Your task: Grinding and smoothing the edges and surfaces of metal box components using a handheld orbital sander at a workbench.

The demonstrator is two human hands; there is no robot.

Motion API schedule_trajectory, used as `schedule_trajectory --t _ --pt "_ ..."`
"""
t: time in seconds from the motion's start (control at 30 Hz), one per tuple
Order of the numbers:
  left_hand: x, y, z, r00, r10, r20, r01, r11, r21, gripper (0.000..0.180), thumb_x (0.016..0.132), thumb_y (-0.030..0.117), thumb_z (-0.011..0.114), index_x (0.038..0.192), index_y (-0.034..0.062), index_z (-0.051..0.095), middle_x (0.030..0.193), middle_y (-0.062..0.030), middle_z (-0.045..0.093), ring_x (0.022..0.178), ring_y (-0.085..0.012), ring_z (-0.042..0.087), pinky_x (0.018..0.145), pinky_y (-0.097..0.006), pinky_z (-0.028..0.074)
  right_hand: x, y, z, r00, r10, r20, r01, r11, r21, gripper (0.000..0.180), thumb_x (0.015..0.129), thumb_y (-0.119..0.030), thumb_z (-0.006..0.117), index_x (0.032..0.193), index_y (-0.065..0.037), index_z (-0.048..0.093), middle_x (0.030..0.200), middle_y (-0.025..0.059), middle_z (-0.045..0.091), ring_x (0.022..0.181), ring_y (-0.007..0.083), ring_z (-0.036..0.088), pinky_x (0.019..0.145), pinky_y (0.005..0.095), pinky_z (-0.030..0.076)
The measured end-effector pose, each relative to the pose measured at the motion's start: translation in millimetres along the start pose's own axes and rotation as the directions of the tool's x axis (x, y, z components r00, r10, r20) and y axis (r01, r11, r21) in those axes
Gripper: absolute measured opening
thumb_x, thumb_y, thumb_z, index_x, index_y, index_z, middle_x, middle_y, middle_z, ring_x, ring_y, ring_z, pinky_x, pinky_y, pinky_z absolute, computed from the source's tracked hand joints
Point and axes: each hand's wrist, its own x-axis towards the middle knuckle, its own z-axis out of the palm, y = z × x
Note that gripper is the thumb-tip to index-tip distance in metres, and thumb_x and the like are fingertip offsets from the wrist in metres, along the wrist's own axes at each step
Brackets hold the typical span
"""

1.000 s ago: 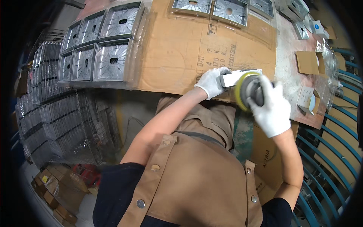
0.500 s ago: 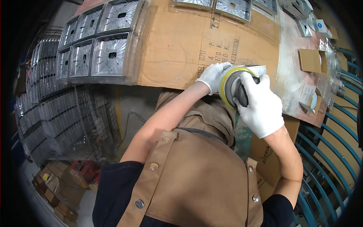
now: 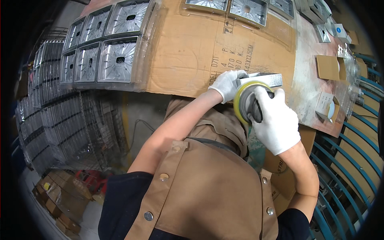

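Note:
A round sander (image 3: 247,105) with a yellow-rimmed pad and a grey-black body is in my right hand (image 3: 276,118). My white-gloved right fingers wrap round its body, and the pad stands on edge against the near side of a square silver metal housing (image 3: 270,80). My left hand (image 3: 227,85), gloved too, grips the housing at its left end. Part of the housing is hidden behind the sander. It is at the front edge of the cardboard sheet (image 3: 184,52) on the table.
At the left, a clear plastic tray (image 3: 138,76) holds several silver housings (image 3: 117,60). More housings (image 3: 248,10) lie at the far edge. Small open cardboard boxes (image 3: 328,66) stand on the right. Stacked clear trays (image 3: 50,128) are at the far left, blue curved rails (image 3: 348,160) at the right.
The housing has tipped so more of its far side and edge shows. The sander has shifted slightly down its near side. Both hands keep their hold.

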Motion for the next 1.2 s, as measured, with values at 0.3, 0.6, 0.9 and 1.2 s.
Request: schedule_trajectory --t 0.3,0.6,0.9,1.2 --pt "0.3 0.8 -0.4 1.000 -0.003 0.005 0.003 1.000 -0.018 0.024 0.091 0.019 0.068 0.112 0.0079 0.070 0.103 -0.0159 0.073 0.093 -0.0293 0.069 0.085 -0.035 0.053 4.5 1.9 -2.8 0.999 -0.013 -0.046 0.014 1.000 0.015 0.060 0.077 -0.013 0.080 0.130 -0.016 0.053 0.110 0.0253 0.055 0.080 0.0443 0.068 0.070 0.0473 0.058" --pt "-0.2 6.5 -3.6 1.000 0.011 0.027 -0.013 0.999 0.047 0.027 0.087 0.022 0.071 0.111 0.0099 0.069 0.105 -0.0170 0.072 0.097 -0.0337 0.069 0.087 -0.037 0.053 5.2 6.4 -4.5 0.999 0.023 -0.023 -0.023 1.000 0.009 0.058 0.078 -0.014 0.079 0.129 -0.017 0.053 0.111 0.0265 0.055 0.080 0.0448 0.068 0.071 0.0476 0.058" --pt "1.8 0.4 -2.4 0.999 0.017 0.027 -0.018 1.000 0.012 0.026 0.086 0.020 0.070 0.110 0.0090 0.069 0.106 -0.0169 0.072 0.098 -0.0338 0.069 0.087 -0.038 0.054 8.2 5.6 -4.4 0.999 0.011 -0.031 -0.011 1.000 0.013 0.056 0.079 -0.015 0.079 0.128 -0.017 0.053 0.113 0.0270 0.055 0.083 0.0457 0.067 0.072 0.0478 0.057" --pt "4.8 -9.1 1.3 0.996 0.085 0.020 -0.087 0.993 0.074 0.031 0.086 0.024 0.070 0.113 0.0103 0.070 0.107 -0.0199 0.072 0.103 -0.0387 0.068 0.089 -0.043 0.054 15.8 3.6 -10.1 0.999 0.023 -0.031 -0.022 0.999 0.025 0.055 0.079 -0.014 0.078 0.128 -0.016 0.053 0.117 0.0265 0.054 0.089 0.0450 0.067 0.076 0.0472 0.057"
